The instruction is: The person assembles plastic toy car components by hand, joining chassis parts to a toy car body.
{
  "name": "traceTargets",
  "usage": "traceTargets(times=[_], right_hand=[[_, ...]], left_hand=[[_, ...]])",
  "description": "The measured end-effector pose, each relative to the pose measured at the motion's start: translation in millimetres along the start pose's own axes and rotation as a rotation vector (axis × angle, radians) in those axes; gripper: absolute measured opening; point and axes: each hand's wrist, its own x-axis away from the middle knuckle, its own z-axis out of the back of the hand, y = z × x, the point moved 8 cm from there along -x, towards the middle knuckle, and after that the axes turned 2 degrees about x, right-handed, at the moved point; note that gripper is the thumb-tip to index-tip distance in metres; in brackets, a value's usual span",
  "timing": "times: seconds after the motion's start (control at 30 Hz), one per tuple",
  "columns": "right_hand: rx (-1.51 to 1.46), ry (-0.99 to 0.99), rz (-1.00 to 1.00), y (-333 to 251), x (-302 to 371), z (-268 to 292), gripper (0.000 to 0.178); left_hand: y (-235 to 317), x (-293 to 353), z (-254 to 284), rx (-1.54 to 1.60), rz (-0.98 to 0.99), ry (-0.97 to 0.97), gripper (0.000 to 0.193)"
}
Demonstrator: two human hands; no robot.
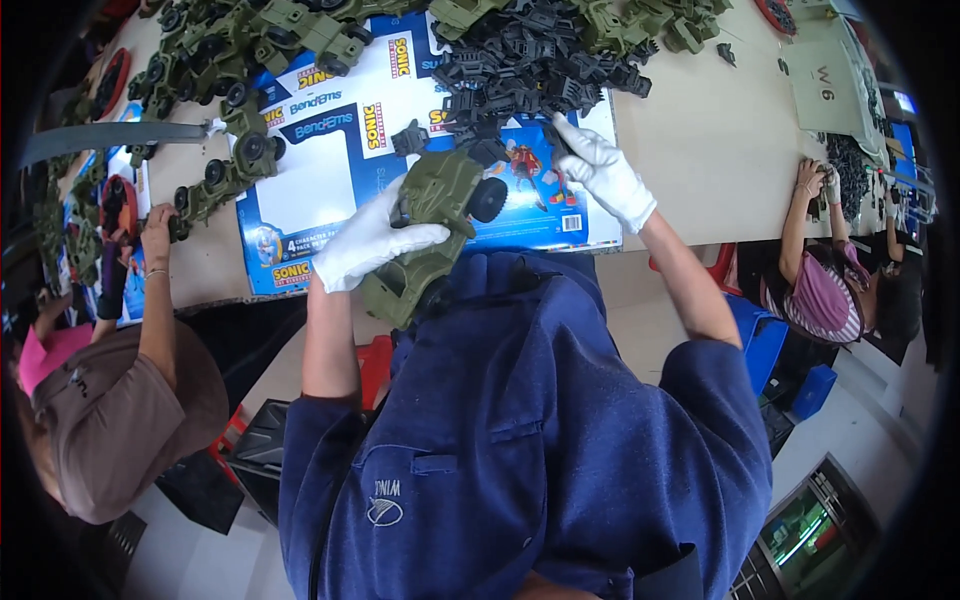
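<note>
My left hand, in a white glove, is wrapped round an olive-green toy military truck. The truck is tilted in front of my body, and a black wheel shows on its right side. To the right, my right hand, also gloved in white, is closed in a pinch by a small black plastic part, mostly covered by the fingers. Just beyond it lies a heap of black plastic parts. A single black part sits apart on the printed cardboard sheet, above the truck.
Several green toy vehicles are piled at the far left, and more green pieces lie at the back. A grey metal bar juts in from the left. Co-workers sit at left and right. A pale green bin stands far right.
</note>
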Motion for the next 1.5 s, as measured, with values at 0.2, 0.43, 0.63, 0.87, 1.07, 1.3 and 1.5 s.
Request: traceTargets(times=[0.2,0.43,0.63,0.87,1.07,1.3,1.5], right_hand=[[-0.815,-0.141,-0.037,-64.6,5.4,-49.4,0.055],[-0.927,-0.16,0.008,-57.4,7.4,-54.3,0.05],[-0.761,-0.16,0.08,-54.8,6.5,-48.8,0.048],[-0.119,-0.323,0.226,-86.9,1.1,-16.9,0.065],[0.219,0.015,0.301,-107.9,-3.8,-16.2,0.109],[0.141,0.096,0.432,-123.1,16.2,-35.2,0.101],[0.041,0.449,0.487,-125.6,38.2,-49.4,0.09]], left_hand=[[22.5,-8.1,-26.9,-0.045,-0.019,-0.122,0.072],[20.6,-8.2,-35.9,0.025,0.026,-0.127,0.068],[20.5,-8.1,-39.8,0.087,0.027,-0.139,0.069],[25.3,-10.1,-44.5,0.095,-0.038,-0.103,0.069],[15.2,-35.6,-42.6,-0.127,-0.207,0.189,0.093],[39.9,-27.9,-52.6,0.158,-0.73,0.191,0.1],[56.0,-10.9,-51.9,-0.124,-0.813,0.356,0.039]])
